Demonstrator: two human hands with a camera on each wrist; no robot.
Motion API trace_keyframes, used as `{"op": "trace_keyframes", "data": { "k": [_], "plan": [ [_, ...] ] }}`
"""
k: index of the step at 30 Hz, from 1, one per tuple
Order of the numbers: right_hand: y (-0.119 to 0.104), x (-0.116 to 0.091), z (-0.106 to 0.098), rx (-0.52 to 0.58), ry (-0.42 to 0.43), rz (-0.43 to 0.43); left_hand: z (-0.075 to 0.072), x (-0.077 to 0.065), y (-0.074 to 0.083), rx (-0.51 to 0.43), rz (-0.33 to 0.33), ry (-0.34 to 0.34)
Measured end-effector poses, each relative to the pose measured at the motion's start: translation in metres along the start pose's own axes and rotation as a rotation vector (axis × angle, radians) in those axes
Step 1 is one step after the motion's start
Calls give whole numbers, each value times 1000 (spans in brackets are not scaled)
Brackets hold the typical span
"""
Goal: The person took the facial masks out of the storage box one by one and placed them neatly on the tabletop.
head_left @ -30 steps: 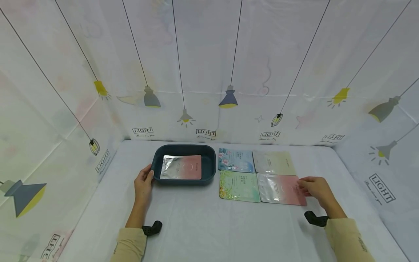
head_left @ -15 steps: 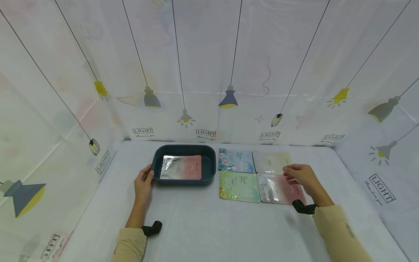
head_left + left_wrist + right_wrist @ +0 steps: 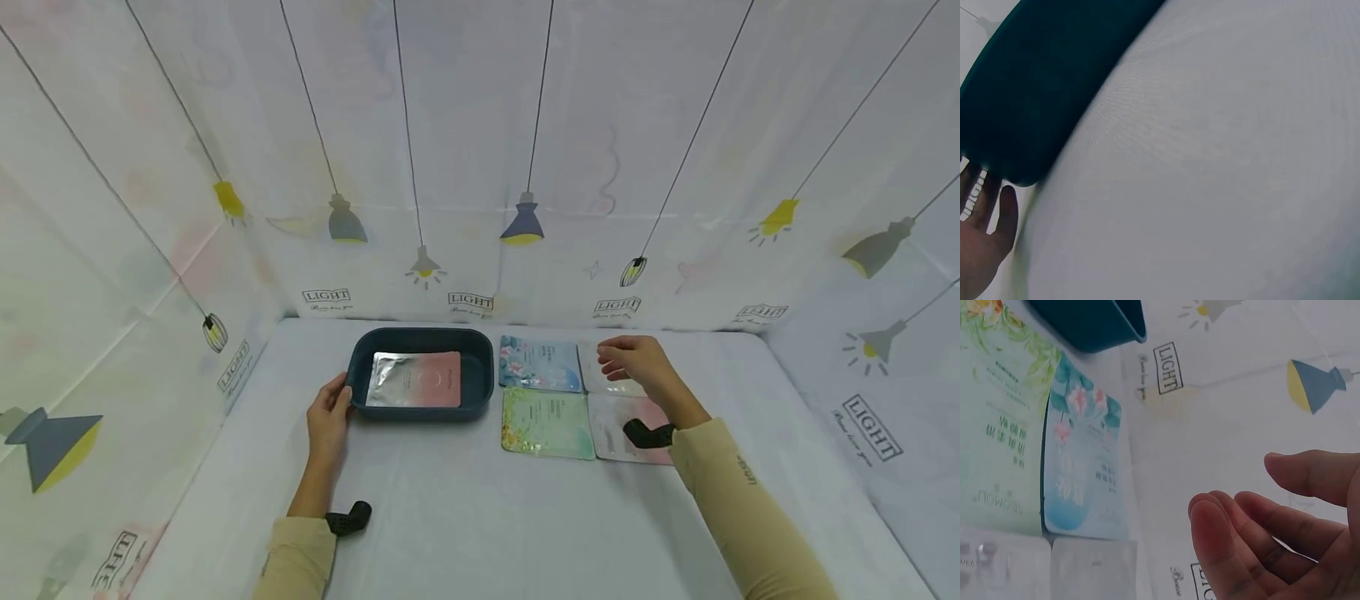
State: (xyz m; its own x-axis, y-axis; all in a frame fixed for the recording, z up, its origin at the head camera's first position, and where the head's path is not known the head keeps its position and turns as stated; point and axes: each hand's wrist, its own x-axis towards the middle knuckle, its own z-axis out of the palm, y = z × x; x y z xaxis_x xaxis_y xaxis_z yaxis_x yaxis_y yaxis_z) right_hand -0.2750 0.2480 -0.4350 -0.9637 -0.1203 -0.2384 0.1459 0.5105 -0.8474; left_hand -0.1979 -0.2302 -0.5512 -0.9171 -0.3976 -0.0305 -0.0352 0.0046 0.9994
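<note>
My left hand (image 3: 327, 421) rests its fingertips against the left end of a dark teal plastic tray (image 3: 420, 413). In the left wrist view its fingers (image 3: 1007, 219) reach the tray's end wall. A silver-and-pink face mask sachet (image 3: 438, 379) lies flat inside the tray. To the tray's right lie a blue flowered sachet (image 3: 542, 364), a green one (image 3: 547, 423), a pale yellow one (image 3: 591, 379) and another pink one (image 3: 615, 429). My right hand (image 3: 637, 362) hovers over the pale yellow sachet, fingers loosely bent, thumb apart and nothing between them. Hand and wrist partly cover the two right-hand sachets.
A white cloth covers the table (image 3: 480, 517). Behind and beside it hang white curtains (image 3: 465, 150) printed with lamps. Each wrist wears a black camera mount, the left one (image 3: 349, 518) near the front and the right one (image 3: 647, 434) over the pink sachet.
My right hand has left the right edge of the pink sachet on the table and moved up and left over the pale yellow one. The left hand and tray keep their places.
</note>
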Motion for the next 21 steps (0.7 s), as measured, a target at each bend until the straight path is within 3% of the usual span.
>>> {"op": "trace_keyframes", "data": {
  "k": [21],
  "plan": [
    [-84,43,80,28,-77,-43,0,2,0,30,-22,14]
  ]
}}
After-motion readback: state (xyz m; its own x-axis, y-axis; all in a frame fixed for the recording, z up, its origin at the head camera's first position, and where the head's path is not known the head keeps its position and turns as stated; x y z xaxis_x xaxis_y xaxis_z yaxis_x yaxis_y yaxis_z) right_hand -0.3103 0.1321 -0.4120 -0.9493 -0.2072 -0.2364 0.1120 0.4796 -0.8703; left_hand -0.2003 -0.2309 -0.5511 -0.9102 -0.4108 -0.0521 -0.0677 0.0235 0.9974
